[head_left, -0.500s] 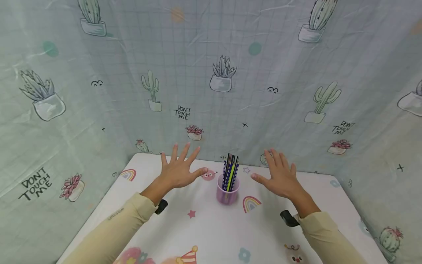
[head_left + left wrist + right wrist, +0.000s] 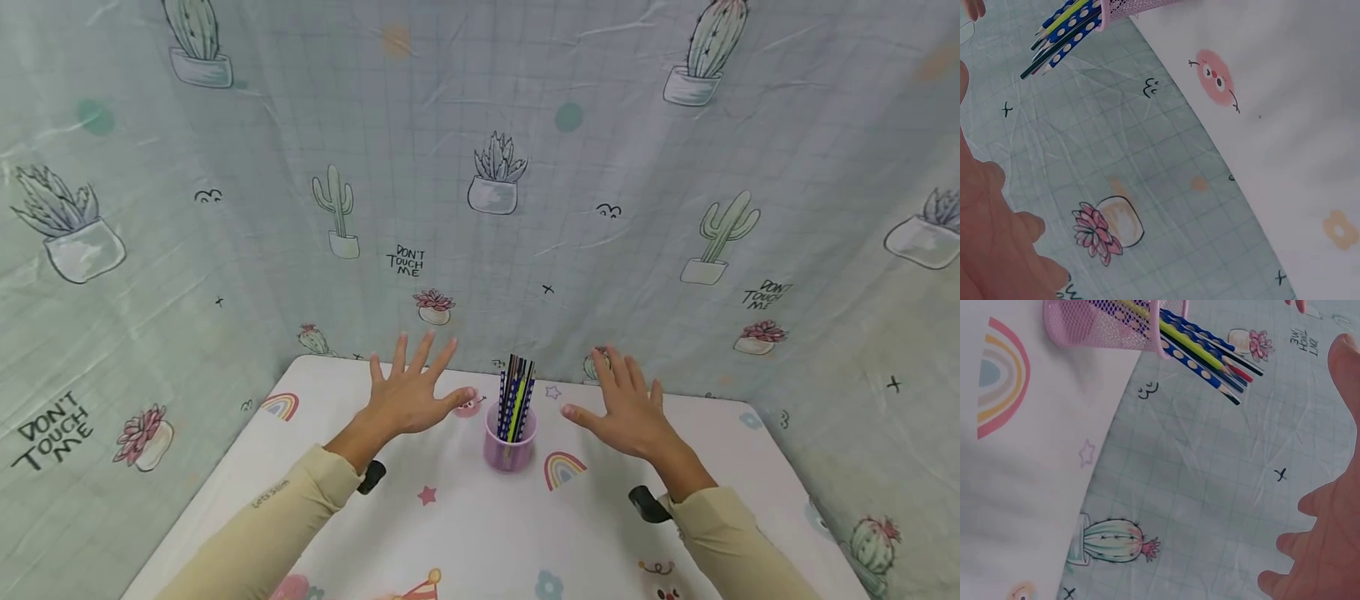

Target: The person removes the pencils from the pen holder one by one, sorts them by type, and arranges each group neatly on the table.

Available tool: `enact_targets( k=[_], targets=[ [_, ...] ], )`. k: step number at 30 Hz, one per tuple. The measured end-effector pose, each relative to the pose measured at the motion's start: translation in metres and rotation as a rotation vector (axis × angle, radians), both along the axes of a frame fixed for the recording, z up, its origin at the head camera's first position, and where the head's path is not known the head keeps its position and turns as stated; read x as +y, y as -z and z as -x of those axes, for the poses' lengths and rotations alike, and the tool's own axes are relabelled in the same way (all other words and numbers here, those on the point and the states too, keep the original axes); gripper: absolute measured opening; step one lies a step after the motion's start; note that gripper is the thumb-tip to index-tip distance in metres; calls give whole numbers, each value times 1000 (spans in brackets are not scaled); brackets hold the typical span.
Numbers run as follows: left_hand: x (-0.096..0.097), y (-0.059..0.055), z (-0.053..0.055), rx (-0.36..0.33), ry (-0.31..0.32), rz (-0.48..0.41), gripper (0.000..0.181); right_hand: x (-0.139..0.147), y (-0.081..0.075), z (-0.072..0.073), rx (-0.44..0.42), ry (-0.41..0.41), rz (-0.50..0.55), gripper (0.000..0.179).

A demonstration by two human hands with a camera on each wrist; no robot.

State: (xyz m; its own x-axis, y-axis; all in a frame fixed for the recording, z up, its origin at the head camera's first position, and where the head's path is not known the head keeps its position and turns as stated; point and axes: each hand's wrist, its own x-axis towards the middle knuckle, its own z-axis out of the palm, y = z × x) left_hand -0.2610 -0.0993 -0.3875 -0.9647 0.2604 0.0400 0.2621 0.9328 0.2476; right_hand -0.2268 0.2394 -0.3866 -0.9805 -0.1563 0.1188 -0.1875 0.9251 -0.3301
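Between the two hands, a pink mesh pencil cup point(image 2: 510, 457) stands upright near the table's back edge. Several pencils point(image 2: 516, 400) lean in it, some dark blue with white dots, one bright yellow-green; their sharpened tips show in the right wrist view, past the cup's rim point(image 2: 1159, 331). To the cup's left my left hand point(image 2: 411, 398) hovers over the table, fingers straight and spread, holding nothing. On the other side my right hand point(image 2: 628, 408) is held up likewise, palm down, thumb pointing toward the cup. Both hands are apart from the cup.
The white table point(image 2: 480, 533) carries printed rainbows, stars and flowers. A grey-green cloth point(image 2: 450, 167) with cactus prints hangs behind it and along both sides. Each wrist wears a small black device, one under the left sleeve point(image 2: 372, 477) and one by the right cuff point(image 2: 648, 505).
The head view has shifted slightly, so the table and cup sit a little lower and further left. Both hands keep their spread pose beside the cup.
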Motion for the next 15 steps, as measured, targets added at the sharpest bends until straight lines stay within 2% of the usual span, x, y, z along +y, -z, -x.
enact_targets(
  k=[6,15],
  targets=[
    [1,5,2,9,2,8,92,-4,3,3,-5,-10,17,110],
    [-1,8,3,-14,-10,4,92,-12,11,8,-18,-27,9,115]
  ],
)
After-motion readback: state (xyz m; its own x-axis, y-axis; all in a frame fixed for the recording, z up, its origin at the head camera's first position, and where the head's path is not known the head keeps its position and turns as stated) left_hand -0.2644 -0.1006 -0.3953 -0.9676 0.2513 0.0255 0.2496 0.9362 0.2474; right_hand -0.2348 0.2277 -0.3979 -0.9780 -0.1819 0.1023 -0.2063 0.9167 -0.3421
